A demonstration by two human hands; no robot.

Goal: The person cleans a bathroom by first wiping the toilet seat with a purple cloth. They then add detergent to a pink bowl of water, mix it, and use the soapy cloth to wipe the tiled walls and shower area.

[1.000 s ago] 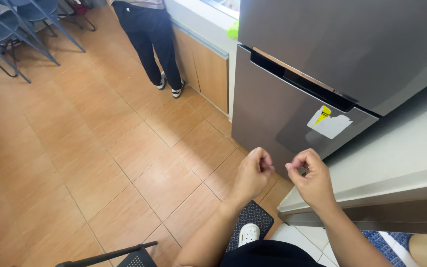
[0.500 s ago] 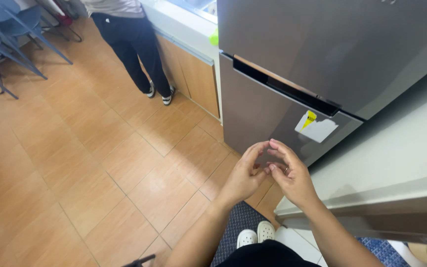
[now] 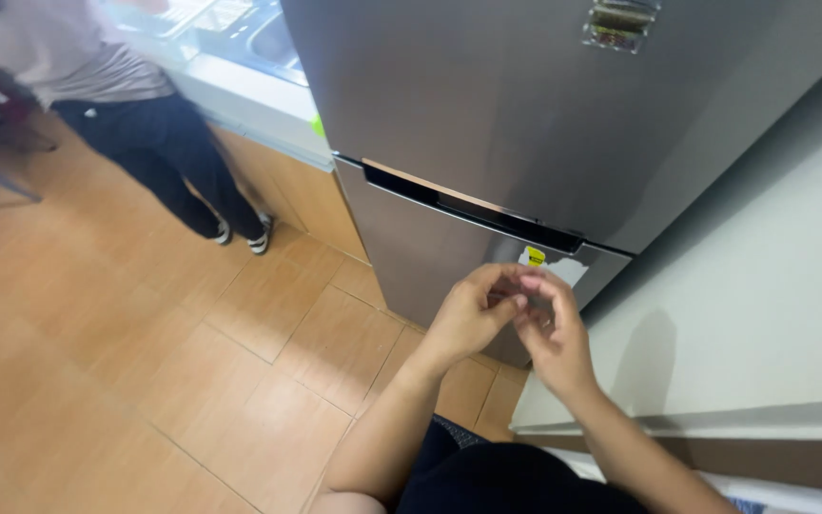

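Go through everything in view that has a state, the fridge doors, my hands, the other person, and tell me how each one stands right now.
Left hand: fingers curled, fingertips meeting the right hand's; nothing visible in its grip.
Right hand: fingers bent against the left hand in front of the fridge.
Upper fridge door: shut.
Lower fridge door: shut, with a sticker by its top corner.
Other person: standing at the counter.

A kitchen: grey two-door fridge [image 3: 525, 143]; steel sink [image 3: 273, 38] in counter; tiled floor [image 3: 145, 362]
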